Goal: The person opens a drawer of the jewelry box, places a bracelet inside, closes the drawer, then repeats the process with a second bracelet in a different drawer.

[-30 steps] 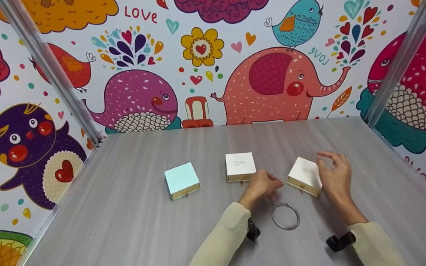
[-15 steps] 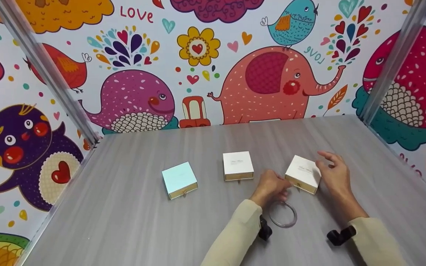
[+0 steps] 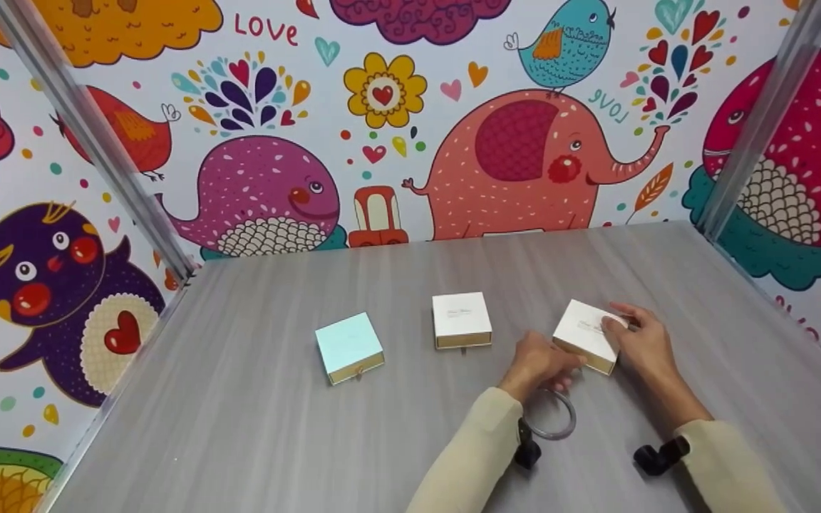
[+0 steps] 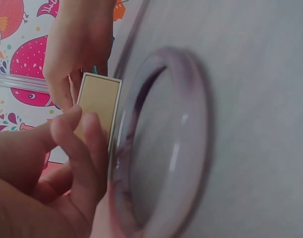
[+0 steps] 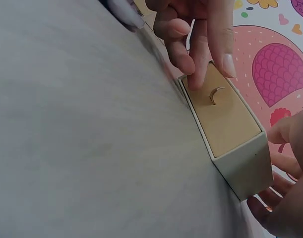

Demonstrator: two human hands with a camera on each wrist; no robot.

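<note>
The right-hand white drawer box (image 3: 581, 328) stands on the table, its tan drawer front facing the person. My right hand (image 3: 647, 349) grips it from the right, thumb on the lid and fingers along the side. At the drawer front is my left hand (image 3: 540, 362), its fingertips beside a small ribbon loop (image 5: 212, 96). That loop stands out free of the fingers in the right wrist view. A pale lilac bangle (image 4: 193, 134) lies flat just in front of the box, partly covered by the left hand in the head view.
Another white box (image 3: 460, 313) stands left of the hands, and a light blue box (image 3: 348, 342) farther left. Behind the grey wooden table (image 3: 239, 427) rises a cartoon-printed wall (image 3: 410, 85), with metal posts at both back corners.
My left hand has moved right, from beside the middle white box to the front of the right one. My right thumb has come down onto that box's lid.
</note>
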